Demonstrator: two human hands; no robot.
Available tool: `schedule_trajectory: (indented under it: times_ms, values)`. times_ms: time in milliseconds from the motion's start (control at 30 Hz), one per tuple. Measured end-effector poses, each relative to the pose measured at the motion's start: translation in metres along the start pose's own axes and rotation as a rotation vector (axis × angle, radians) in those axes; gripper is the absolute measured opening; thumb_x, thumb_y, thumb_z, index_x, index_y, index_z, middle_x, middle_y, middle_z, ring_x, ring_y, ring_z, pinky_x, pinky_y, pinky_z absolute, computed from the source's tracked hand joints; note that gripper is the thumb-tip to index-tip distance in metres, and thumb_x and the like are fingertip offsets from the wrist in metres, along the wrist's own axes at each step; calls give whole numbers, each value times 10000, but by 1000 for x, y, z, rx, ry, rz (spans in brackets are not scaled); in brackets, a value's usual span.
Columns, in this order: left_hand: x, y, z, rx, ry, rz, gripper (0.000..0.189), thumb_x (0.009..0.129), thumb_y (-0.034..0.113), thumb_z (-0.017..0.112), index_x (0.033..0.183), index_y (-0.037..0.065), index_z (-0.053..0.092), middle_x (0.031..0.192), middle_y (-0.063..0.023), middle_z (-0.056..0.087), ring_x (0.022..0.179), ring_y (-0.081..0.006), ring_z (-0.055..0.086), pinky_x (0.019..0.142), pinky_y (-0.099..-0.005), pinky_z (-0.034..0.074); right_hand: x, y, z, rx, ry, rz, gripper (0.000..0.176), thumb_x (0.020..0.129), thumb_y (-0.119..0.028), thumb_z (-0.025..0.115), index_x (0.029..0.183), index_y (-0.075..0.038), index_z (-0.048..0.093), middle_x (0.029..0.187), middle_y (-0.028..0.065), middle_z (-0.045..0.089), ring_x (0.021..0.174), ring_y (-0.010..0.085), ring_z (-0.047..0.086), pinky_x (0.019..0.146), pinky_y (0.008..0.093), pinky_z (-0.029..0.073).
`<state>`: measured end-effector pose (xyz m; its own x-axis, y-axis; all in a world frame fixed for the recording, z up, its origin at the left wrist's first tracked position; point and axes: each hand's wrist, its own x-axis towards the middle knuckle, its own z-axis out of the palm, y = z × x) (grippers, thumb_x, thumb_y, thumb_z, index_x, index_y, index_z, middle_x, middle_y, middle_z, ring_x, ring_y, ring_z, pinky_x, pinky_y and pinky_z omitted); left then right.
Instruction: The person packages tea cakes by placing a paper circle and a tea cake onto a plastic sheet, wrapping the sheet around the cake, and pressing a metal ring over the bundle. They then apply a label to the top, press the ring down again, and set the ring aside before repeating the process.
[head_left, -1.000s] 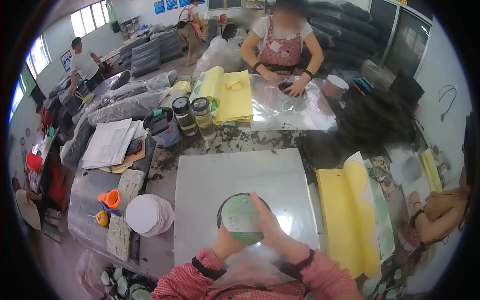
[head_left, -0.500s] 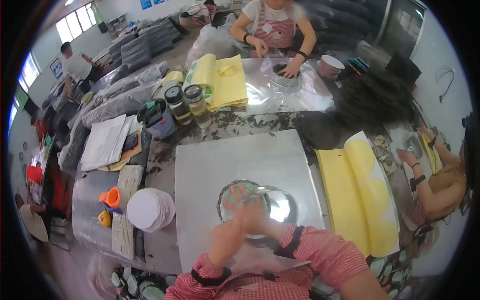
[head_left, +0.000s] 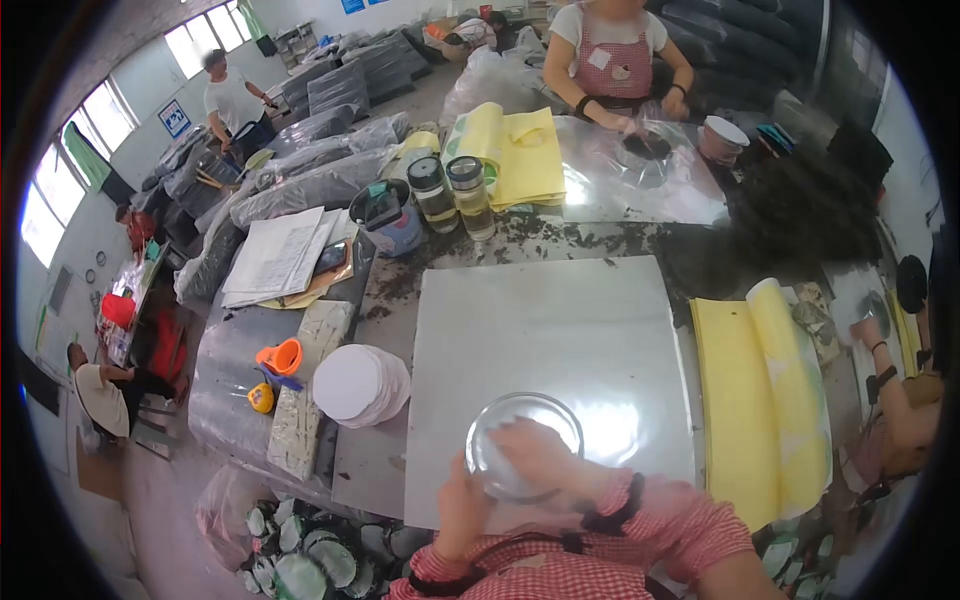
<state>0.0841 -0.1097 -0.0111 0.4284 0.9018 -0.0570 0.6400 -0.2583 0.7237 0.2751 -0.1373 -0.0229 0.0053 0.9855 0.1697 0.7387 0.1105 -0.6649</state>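
A round clear disc with a shiny rim (head_left: pixel 545 404) lies near the front of the grey metal sheet (head_left: pixel 540 310). My right hand (head_left: pixel 540 455) rests over the disc, blurred, its fingers reaching to the middle; how they are bent is smeared. At the disc's lower left edge is my left hand (head_left: pixel 463 508), upright with its fingers together at the rim. Whether it grips the rim is hard to make out. Left of the sheet stands a stack of white round pieces (head_left: pixel 362 385).
Yellow sheets (head_left: pixel 735 400) lie at the right, two glass jars (head_left: pixel 470 205) and a bucket (head_left: pixel 393 232) behind. Orange tape holder (head_left: pixel 280 356) and papers (head_left: pixel 275 262) sit left. Co-workers are across the table (head_left: pixel 612 65) and at the right edge (head_left: pixel 905 420).
The view has turned, shifting the scene rightward. My hands have moved apart, and the dark-edged green round piece under my right hand no longer shows; the clear disc now lies under that hand.
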Motion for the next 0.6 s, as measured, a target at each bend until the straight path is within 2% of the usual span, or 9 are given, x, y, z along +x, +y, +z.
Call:
schedule_trajectory:
  times_ms: [67, 133, 200, 267, 300, 333, 433, 533, 600]
  values:
    - [8, -52, 7, -742, -181, -229, 272, 942, 92, 659, 1188, -18, 623, 783, -131, 633, 678, -229, 656, 632, -356, 529, -19, 12, -28, -73, 163, -55, 435, 859, -230, 701, 1256, -65, 635, 1236, 172, 659, 1206, 362, 594, 1051, 484, 458]
    - [17, -71, -35, -368, -182, 108, 203, 877, 138, 724, 1049, 37, 687, 926, -124, 676, 830, -333, 633, 742, -401, 530, -47, 9, -55, -128, 172, -9, 501, 818, -300, 748, 1257, -83, 644, 1316, 217, 595, 1273, 389, 538, 1063, 484, 448]
    - [33, -62, -93, 73, -351, 491, 121, 817, 193, 780, 910, 131, 734, 916, -60, 661, 938, -278, 608, 867, -406, 479, -69, 10, -62, -183, 178, 21, 571, 776, -371, 795, 1258, -101, 652, 1397, 261, 530, 1340, 416, 482, 1075, 484, 438]
    - [39, -69, -96, 188, -439, 573, 137, 789, 223, 811, 867, 150, 725, 902, -46, 662, 941, -257, 595, 866, -405, 445, -98, 8, -48, -192, 114, 172, 623, 734, -444, 834, 1249, -134, 667, 1478, 371, 374, 1398, 491, 380, 1109, 483, 399]
    - [38, -73, -95, 315, -533, 647, 164, 761, 253, 842, 823, 169, 716, 888, -32, 664, 945, -236, 582, 865, -403, 411, -105, 17, -38, -218, 66, 124, 491, 742, -439, 848, 1109, -145, 708, 1470, 440, 318, 1381, 539, 386, 1104, 483, 406]
    - [40, -81, -91, 310, -533, 656, 164, 761, 253, 842, 823, 169, 716, 888, -32, 664, 945, -236, 582, 865, -403, 411, -111, 17, -36, -226, 71, 129, 491, 742, -439, 848, 1109, -145, 708, 1470, 440, 318, 1381, 539, 386, 1104, 483, 406]
    - [48, -95, -85, 241, -600, 708, 201, 723, 327, 852, 785, 197, 713, 868, 2, 657, 938, -227, 589, 863, -380, 391, -118, 8, -40, 69, 203, 147, 334, 731, -319, 882, 860, -103, 662, 1482, 420, 326, 1338, 532, 458, 1041, 465, 484]
    - [45, -94, -88, 264, -641, 827, 173, 777, 323, 798, 840, 200, 695, 913, 9, 646, 963, -248, 592, 894, -411, 408, -144, 8, -38, 66, 106, 46, 322, 722, -286, 887, 870, -104, 665, 1479, 417, 335, 1337, 525, 464, 1038, 457, 489]
    - [35, -91, -88, 232, -568, 696, 122, 825, 294, 759, 876, 190, 719, 921, 22, 661, 992, -233, 601, 895, -408, 415, -149, -8, -53, 95, 72, -10, 318, 714, -264, 891, 874, -104, 667, 1479, 415, 338, 1341, 519, 463, 1034, 456, 493]
